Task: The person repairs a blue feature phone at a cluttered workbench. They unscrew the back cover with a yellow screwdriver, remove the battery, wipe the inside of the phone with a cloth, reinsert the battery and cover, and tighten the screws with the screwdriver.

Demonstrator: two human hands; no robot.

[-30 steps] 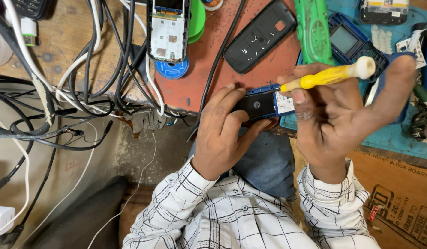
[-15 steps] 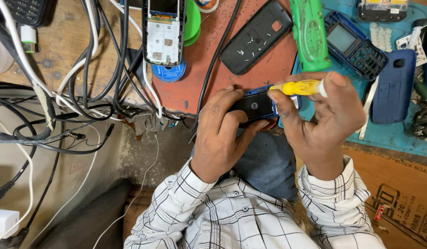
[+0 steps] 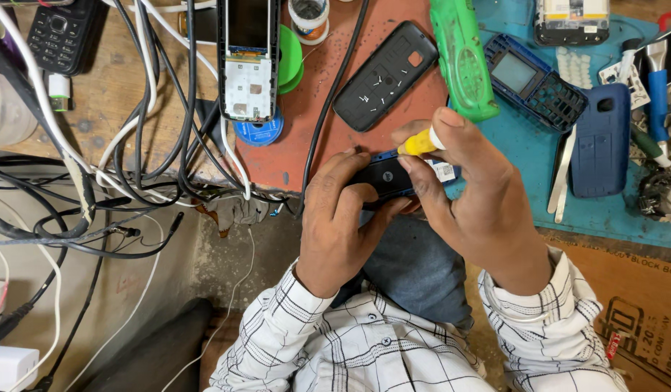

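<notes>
Phone (image 3: 385, 178), a small dark one with a blue edge, sits clamped in the left hand (image 3: 343, 218), fingers curled over its top and thumb underneath, held above the person's lap just off the front edge of the bench. The right hand (image 3: 473, 196) pinches a yellow-handled screwdriver (image 3: 420, 143) between thumb and fingertips; its tip is hidden behind the fingers, so I cannot tell whether it is seated in a screw.

Since the phone is held in the air rather than resting on the bench, a slip of the driver could gouge the casing or jab the left fingers close by. A loosened screw would likely drop past the knees to the floor and be lost.

Just beyond the hands, a black back cover (image 3: 385, 76) lies on the red mat (image 3: 317, 138), with a green tool body (image 3: 462, 62) beside it and a blue keypad frame (image 3: 535, 81) on the blue mat (image 3: 604, 218). Tangled cables (image 3: 132, 167) hang at left; a jerked elbow could snag them.
</notes>
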